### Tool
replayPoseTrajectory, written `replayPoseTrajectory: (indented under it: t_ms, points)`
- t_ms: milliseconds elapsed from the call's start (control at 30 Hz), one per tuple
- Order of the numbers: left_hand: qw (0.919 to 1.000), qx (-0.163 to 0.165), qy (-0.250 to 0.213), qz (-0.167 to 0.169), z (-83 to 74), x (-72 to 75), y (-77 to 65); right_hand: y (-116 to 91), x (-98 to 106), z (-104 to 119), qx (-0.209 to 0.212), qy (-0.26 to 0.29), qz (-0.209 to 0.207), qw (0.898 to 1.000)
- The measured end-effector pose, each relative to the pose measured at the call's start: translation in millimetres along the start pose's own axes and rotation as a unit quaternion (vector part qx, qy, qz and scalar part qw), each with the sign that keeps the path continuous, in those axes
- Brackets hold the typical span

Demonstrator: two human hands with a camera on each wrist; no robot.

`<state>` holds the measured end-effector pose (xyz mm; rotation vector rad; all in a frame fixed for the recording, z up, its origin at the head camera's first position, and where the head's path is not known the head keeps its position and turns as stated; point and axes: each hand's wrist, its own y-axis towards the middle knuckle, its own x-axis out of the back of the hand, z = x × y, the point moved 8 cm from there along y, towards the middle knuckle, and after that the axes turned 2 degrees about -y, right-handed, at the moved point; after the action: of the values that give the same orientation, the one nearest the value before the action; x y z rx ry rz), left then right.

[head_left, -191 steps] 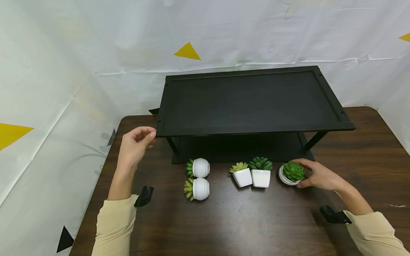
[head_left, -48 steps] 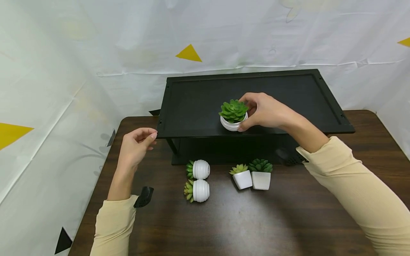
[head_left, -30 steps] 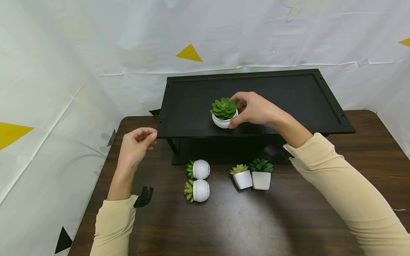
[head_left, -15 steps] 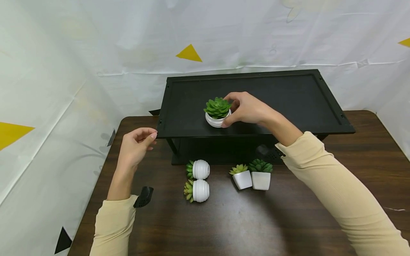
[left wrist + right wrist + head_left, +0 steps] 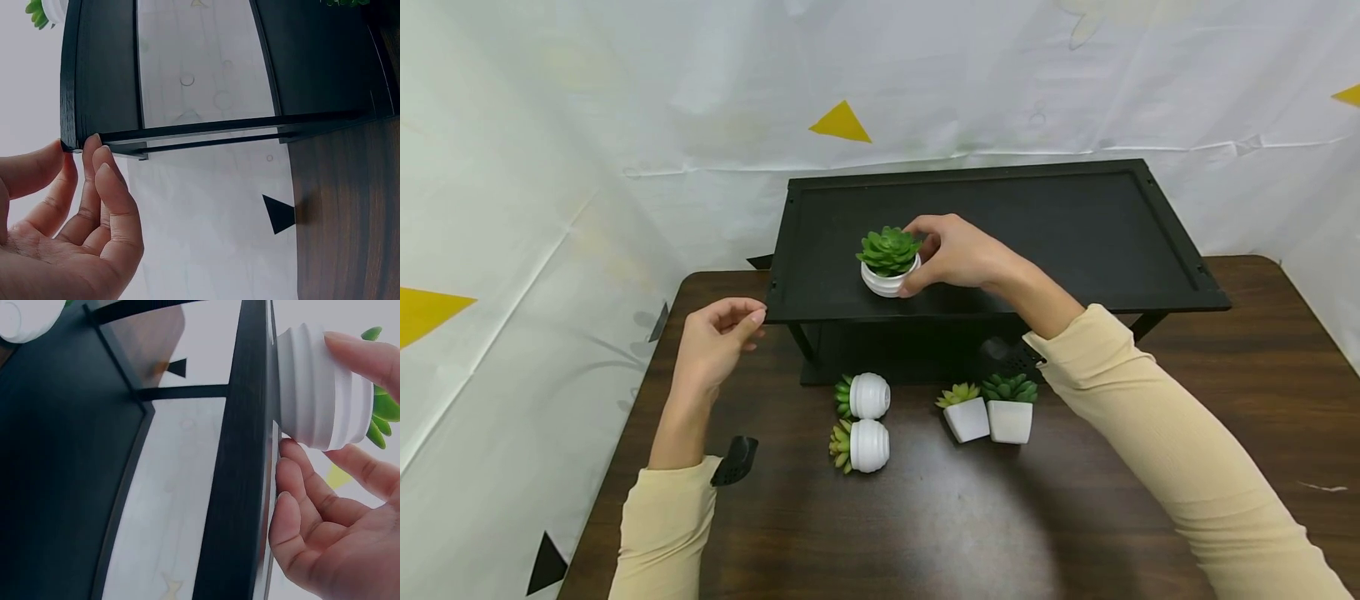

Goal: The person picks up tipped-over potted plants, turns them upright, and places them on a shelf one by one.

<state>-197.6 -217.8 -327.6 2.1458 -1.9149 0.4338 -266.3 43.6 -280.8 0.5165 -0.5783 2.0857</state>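
In the head view my right hand (image 5: 962, 252) pinches the white ribbed pot of a green succulent (image 5: 887, 252) between thumb and fingers. The potted plant is upright on the left half of the black two-tier shelf's (image 5: 1060, 225) top board, near its front edge. From the right wrist, the pot (image 5: 312, 387) appears with its base against the board. My left hand (image 5: 709, 346) pinches the front left corner of that top board; the left wrist view shows thumb and fingertips at the corner, the other fingers (image 5: 119, 187) loosely curled.
Two round white potted succulents (image 5: 869, 396) lie on their sides on the brown table (image 5: 940, 533), before the shelf. Right of them, two square white pots (image 5: 1010, 422) with succulents lie side by side. A white sheet (image 5: 700, 92) hangs behind.
The right hand first held the potted succulent on the table at right, then brought it onto the top board. Over the last second or so it moves left along the board. The left hand stays put.
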Motion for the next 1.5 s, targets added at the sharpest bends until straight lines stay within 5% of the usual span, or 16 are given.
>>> replayPoseTrajectory:
  t_ms: [1500]
  points:
    - [1.0,-0.003,0.005,-0.006,-2.9,0.2,0.3,31.6,-41.1,32.5,0.014,-0.018,0.026,0.999]
